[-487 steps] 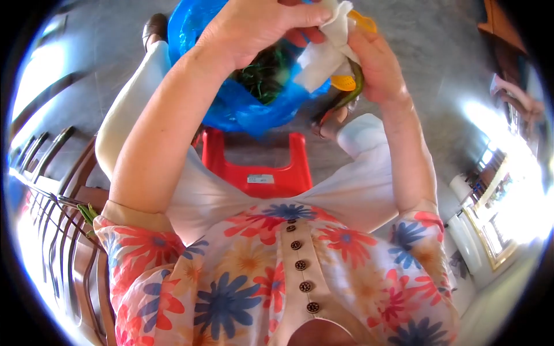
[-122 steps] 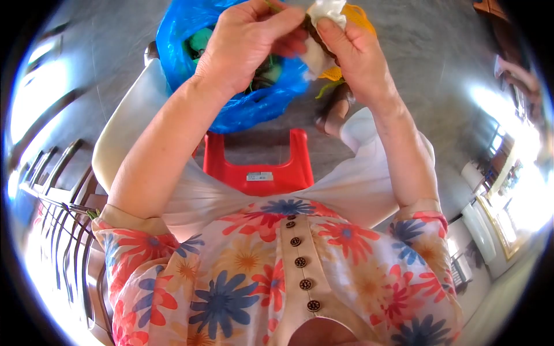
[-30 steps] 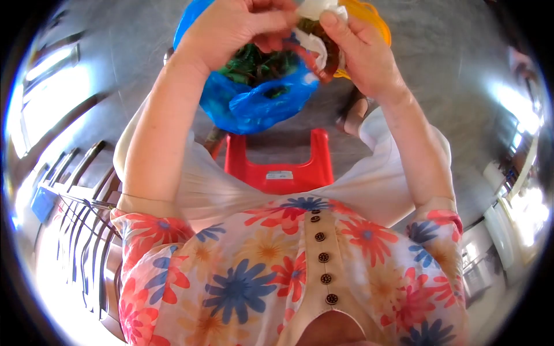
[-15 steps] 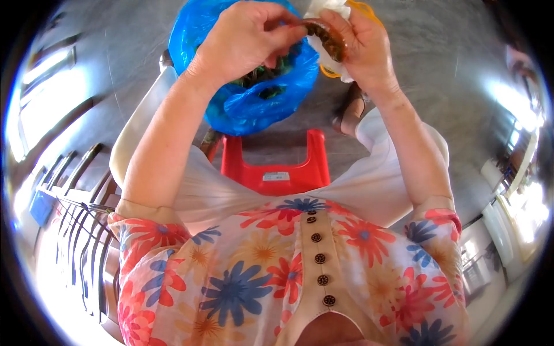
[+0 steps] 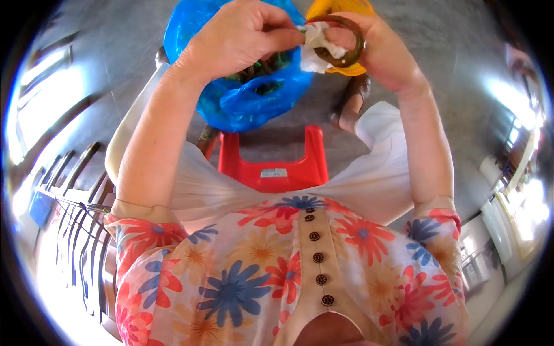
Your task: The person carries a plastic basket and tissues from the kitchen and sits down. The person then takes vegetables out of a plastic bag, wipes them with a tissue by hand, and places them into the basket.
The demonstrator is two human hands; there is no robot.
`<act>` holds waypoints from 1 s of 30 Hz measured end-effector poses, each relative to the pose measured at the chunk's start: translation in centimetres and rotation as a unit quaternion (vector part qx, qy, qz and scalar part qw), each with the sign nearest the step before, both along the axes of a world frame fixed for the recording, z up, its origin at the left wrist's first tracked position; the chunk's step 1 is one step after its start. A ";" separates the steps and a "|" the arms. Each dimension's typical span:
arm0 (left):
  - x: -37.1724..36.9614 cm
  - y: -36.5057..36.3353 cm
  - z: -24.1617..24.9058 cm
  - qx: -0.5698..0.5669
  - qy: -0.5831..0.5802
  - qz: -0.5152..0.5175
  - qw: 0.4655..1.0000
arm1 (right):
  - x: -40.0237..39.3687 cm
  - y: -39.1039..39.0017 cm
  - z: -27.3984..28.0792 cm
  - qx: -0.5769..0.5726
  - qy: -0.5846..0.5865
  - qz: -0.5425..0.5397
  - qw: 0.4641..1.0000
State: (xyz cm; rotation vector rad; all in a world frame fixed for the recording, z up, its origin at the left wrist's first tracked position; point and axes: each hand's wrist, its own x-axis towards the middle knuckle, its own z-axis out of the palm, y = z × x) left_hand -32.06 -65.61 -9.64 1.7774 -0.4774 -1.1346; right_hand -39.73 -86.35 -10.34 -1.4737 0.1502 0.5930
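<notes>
My left hand (image 5: 242, 34) pinches a white tissue (image 5: 314, 49) between thumb and fingers. My right hand (image 5: 384, 49) holds a long dark chili pepper (image 5: 349, 37) bent into a ring, with the tissue pressed inside its curve. Both hands are raised close together above a blue plastic bag (image 5: 248, 98) that holds dark green peppers. A yellow basket (image 5: 337, 11) sits on the floor just behind my right hand, mostly hidden by it.
I sit on a red plastic stool (image 5: 271, 167) on a grey floor, legs in white trousers to either side. Dark wooden chair backs (image 5: 69, 213) stand at my left. Bright windows and white furniture (image 5: 508, 196) lie at the right.
The pepper has curled from a hanging strip into a ring in my right hand. The tissue has moved down between both hands. More of the yellow basket shows.
</notes>
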 end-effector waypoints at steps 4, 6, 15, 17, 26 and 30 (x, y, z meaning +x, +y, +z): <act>-0.4 -0.2 -0.1 0.003 0.008 -0.008 1.000 | -0.4 0.9 -0.6 -0.023 -0.058 0.008 0.998; -0.5 -0.2 0.0 -0.001 0.015 -0.009 1.000 | -0.8 1.0 -1.2 0.012 -0.106 -0.014 0.994; -0.6 -0.1 -0.4 -0.024 -0.069 -0.033 0.997 | -1.5 1.7 -2.1 0.066 -0.014 -0.124 0.990; -0.6 -0.1 -0.3 -0.026 -0.055 -0.026 0.998 | -1.4 2.0 -2.2 0.082 0.016 -0.153 0.985; -0.3 -0.2 1.2 0.039 -0.272 -0.014 0.961 | -0.6 0.6 -0.9 0.275 0.158 -0.079 0.945; -0.1 0.0 1.6 -0.038 -0.376 -0.015 0.926 | -0.7 1.3 -1.1 0.257 0.136 -0.104 0.951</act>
